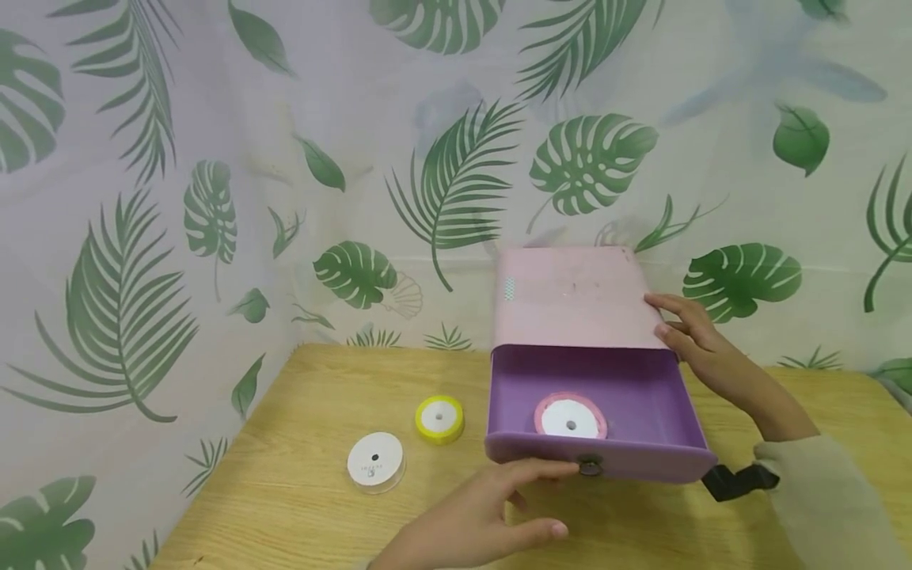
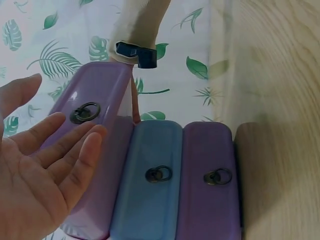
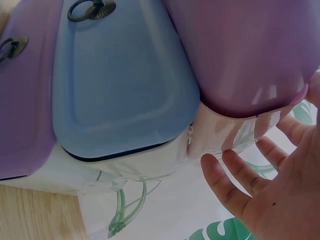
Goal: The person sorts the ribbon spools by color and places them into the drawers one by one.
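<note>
A small drawer cabinet with a pale pink top [image 1: 570, 297] stands on the table, its upper purple drawer [image 1: 648, 400] pulled out. Inside that drawer lies a spool of pink ribbon [image 1: 570, 418]. My left hand [image 1: 477, 518] is in front of the drawer, fingers extended, its index fingertip right by the metal ring handle [image 1: 590, 465]. In the left wrist view the palm faces up beside that ring, and nothing is held. My right hand [image 1: 701, 348] rests against the cabinet's right side with fingers spread, also visible in the right wrist view.
A yellow ribbon spool [image 1: 438, 419] and a white spool [image 1: 376, 461] lie on the wooden table [image 1: 285, 507] left of the cabinet. Below the open drawer are a blue drawer [image 2: 145, 210] and another purple drawer [image 2: 210, 210], both closed. A leaf-patterned cloth [image 1: 285, 198] hangs behind.
</note>
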Action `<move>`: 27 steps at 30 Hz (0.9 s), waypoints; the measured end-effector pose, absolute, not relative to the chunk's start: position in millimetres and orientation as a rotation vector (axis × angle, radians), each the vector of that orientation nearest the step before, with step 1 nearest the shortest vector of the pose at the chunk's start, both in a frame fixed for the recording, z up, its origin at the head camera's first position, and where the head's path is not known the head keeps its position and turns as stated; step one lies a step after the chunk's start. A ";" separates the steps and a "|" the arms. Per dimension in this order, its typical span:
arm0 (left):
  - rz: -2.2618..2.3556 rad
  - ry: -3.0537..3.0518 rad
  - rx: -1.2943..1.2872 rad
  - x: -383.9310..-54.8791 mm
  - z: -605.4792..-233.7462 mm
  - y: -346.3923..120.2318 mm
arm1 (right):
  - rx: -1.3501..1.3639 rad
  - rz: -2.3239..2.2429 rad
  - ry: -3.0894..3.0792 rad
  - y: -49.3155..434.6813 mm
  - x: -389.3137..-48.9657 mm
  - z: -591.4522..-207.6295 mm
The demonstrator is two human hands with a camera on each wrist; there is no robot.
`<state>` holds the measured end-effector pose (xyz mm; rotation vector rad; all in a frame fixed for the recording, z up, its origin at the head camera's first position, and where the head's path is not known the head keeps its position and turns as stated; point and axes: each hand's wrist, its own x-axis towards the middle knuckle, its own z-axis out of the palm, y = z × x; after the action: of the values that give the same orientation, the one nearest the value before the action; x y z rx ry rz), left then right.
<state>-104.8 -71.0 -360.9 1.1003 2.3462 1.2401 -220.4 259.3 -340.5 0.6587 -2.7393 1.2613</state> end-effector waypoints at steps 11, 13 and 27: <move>1.479 2.227 1.001 -103.9 -374.9 -58.6 | 0.681 1.243 -2.700 258.0 -219.0 -343.9; 1.520 2.214 0.991 -103.2 -375.9 -56.0 | 0.685 1.242 -2.689 257.9 -218.7 -343.6; 1.665 2.125 1.016 -105.4 -381.1 -39.5 | 0.692 1.244 -2.684 257.1 -219.8 -343.9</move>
<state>-105.4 -39.5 -381.1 1.0160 2.1247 1.6648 -219.8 257.1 -343.9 0.6924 -2.6844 1.2437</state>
